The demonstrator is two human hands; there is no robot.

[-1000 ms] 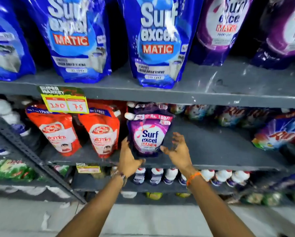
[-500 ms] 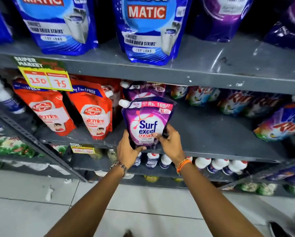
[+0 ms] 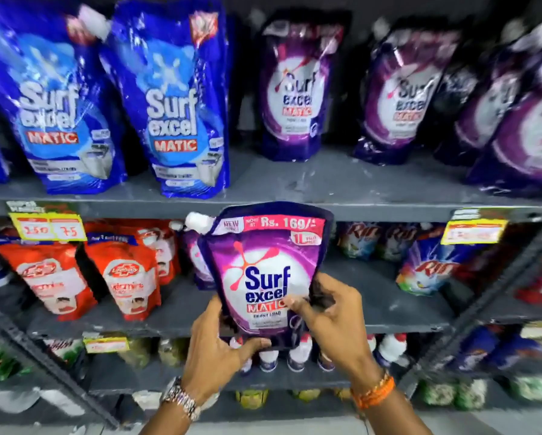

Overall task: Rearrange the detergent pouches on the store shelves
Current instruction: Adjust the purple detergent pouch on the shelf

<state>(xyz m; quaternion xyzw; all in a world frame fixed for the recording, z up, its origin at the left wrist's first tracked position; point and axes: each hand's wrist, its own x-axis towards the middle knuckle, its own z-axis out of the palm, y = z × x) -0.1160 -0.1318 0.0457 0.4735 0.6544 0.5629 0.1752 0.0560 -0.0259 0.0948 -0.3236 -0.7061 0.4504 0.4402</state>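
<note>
Our left fingers (image 3: 257, 343) cup the bottom edge of the purple pouch (image 3: 265, 274); our right fingers (image 3: 294, 304) pinch its lower right side. Both hands are closed on it. We hold it upright, clear of the middle shelf (image 3: 389, 309), in front of the upper shelf (image 3: 341, 183) edge. We advise supporting the base, keeping the white cap (image 3: 199, 221) up, and seating it beside the matching purple pouches (image 3: 298, 98) above.

The purple pouch (image 3: 265, 271) hides another behind it, and the top-shelf pouches (image 3: 298, 89) look motion-blurred.
</note>
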